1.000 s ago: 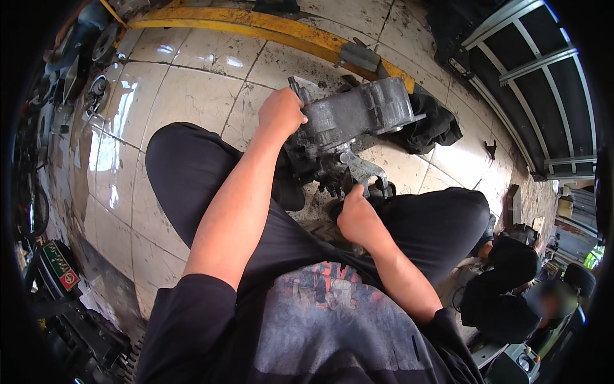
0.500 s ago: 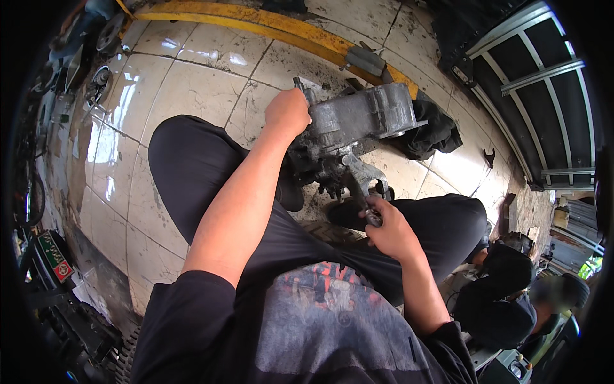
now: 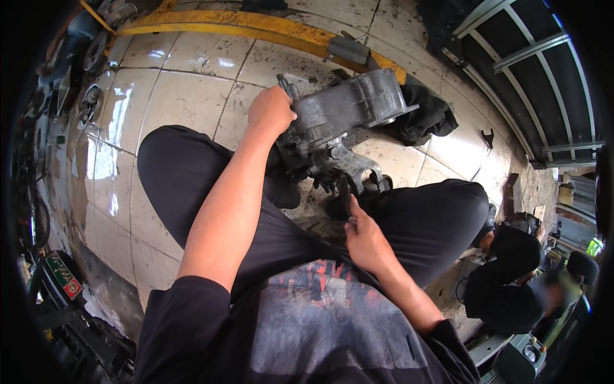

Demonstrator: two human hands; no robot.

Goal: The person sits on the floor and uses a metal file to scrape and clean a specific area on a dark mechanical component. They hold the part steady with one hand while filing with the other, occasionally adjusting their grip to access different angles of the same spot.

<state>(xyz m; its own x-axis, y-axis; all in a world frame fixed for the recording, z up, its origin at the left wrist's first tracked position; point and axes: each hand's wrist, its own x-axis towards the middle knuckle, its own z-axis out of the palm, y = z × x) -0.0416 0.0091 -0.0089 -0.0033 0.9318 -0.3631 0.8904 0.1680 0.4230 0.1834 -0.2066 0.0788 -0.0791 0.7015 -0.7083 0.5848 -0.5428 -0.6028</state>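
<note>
A heavy grey cast-metal housing (image 3: 342, 109), which looks like a gearbox casing, rests tilted between my legs. My left hand (image 3: 272, 111) is closed around its left end, beside a short upright metal shaft (image 3: 283, 83). On its near side a forked metal arm (image 3: 358, 168) juts out, next to several dark bolts and fittings. My right hand (image 3: 369, 242) is closed on a dark, narrow tool (image 3: 345, 192). The tool's far end reaches the underside fittings beside the forked arm. Its exact kind and tip cannot be made out.
A yellow metal beam (image 3: 224, 24) crosses the tiled floor beyond the housing. Black cloth (image 3: 427, 117) lies right of it, and a small fork-shaped part (image 3: 488, 138) farther right. A black metal-framed panel (image 3: 531, 77) stands at the right. Another person (image 3: 502, 275) crouches at lower right.
My right hand has moved left and nearer to me, and the tool now points more steeply up at the fittings. The left hand keeps its grip; the whole view has shifted slightly.
</note>
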